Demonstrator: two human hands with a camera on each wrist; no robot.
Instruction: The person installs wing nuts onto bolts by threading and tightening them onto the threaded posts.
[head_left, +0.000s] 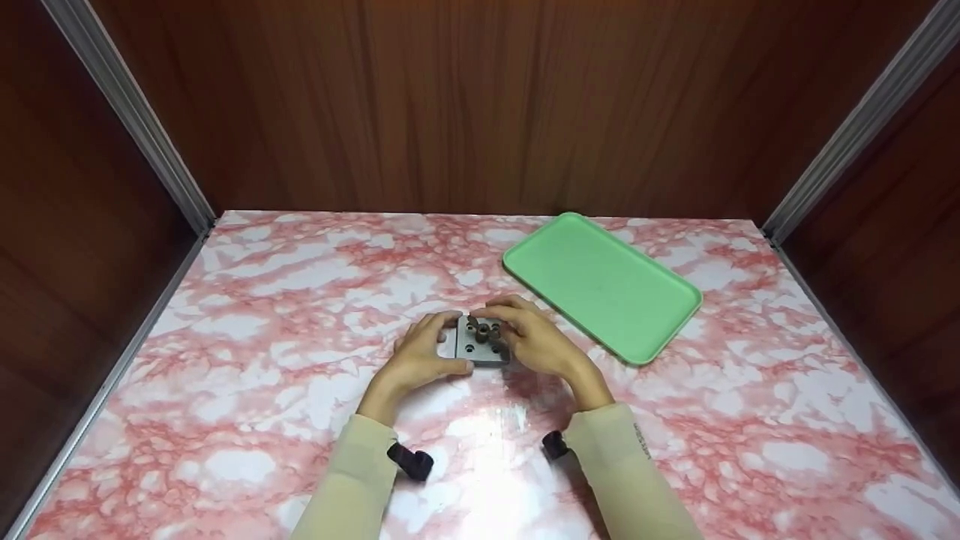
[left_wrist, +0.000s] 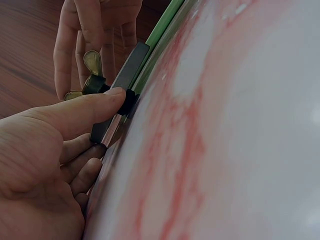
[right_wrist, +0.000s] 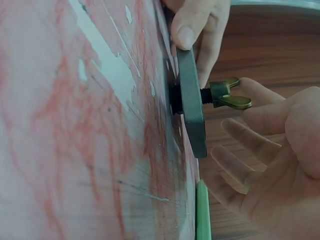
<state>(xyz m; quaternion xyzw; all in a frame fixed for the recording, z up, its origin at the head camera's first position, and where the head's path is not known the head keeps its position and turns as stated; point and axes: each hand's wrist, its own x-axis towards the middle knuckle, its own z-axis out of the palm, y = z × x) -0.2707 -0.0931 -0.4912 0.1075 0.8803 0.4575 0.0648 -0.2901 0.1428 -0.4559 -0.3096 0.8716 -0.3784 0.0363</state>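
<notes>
A square grey metal plate with holes lies flat just above the table, a black bolt running through its middle. On the bolt's upper end sits a brass wing nut. My left hand grips the plate's left side, thumb on the near edge and fingers at the far edge. From the right, my right hand has thumb and index finger on the two wings of the nut. Its other fingers spread loosely beyond. Under the plate, a dark bolt head shows in the left wrist view.
A green tray lies at an angle on the table, behind and right of the hands. The table has a red-and-white marbled top. Brown wood-grain panels enclose its back and sides.
</notes>
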